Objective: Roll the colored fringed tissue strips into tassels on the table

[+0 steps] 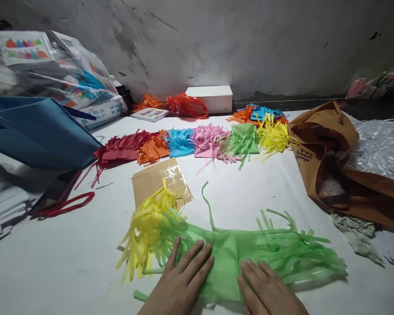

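A green tissue-paper tassel sheet [227,253] lies spread across the near table, its fringed ends pointing left and right. My left hand [184,275] rests flat on its left part with the fingers apart. On the right of the plain middle band, my right hand [265,288] lies flat with its fingers stretched out. A yellow tassel bundle [147,223] sits to the left, partly under the green fringe. Behind it is a brown paper envelope [151,179] with a clear plastic part.
A row of folded tassels, including a pink one [210,140], runs across the back. At left stand a blue fabric bag [39,131] and plastic-wrapped printed cards [26,48]. A brown bag [318,148] lies at right, and a white box [213,98] stands against the wall.
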`<action>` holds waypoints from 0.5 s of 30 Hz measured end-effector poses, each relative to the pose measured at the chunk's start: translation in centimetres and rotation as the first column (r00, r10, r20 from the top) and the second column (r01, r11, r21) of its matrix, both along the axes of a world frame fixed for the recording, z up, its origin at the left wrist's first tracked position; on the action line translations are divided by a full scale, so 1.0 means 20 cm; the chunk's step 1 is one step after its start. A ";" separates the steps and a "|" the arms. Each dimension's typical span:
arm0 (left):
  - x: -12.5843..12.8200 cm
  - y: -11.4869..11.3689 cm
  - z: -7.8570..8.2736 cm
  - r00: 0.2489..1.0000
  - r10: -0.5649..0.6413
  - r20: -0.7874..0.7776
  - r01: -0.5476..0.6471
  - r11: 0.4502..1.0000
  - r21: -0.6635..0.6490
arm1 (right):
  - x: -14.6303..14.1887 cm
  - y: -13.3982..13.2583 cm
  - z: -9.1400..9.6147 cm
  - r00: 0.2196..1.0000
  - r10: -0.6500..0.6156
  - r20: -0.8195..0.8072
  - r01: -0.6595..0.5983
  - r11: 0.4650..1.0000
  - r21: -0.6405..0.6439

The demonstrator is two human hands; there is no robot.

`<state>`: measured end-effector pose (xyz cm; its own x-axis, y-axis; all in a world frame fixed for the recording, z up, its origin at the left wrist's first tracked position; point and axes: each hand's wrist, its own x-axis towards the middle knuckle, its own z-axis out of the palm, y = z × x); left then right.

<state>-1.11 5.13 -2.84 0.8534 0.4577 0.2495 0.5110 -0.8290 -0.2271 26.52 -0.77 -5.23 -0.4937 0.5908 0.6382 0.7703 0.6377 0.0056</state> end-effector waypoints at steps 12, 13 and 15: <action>0.30 -0.09 -0.06 0.889 -0.024 0.458 0.130 0.971 -0.201 | -0.10 -0.02 -0.10 0.968 -0.096 -0.231 0.100 0.995 0.002; 0.30 -0.09 -0.06 0.896 -0.005 0.443 0.138 0.954 -0.268 | -0.09 -0.02 -0.08 0.960 -0.112 -0.255 0.102 0.993 -0.052; 0.29 -0.07 -0.03 0.926 0.053 0.374 0.118 0.900 -0.419 | -0.04 -0.01 -0.04 0.955 -0.146 -0.259 0.093 0.974 -0.208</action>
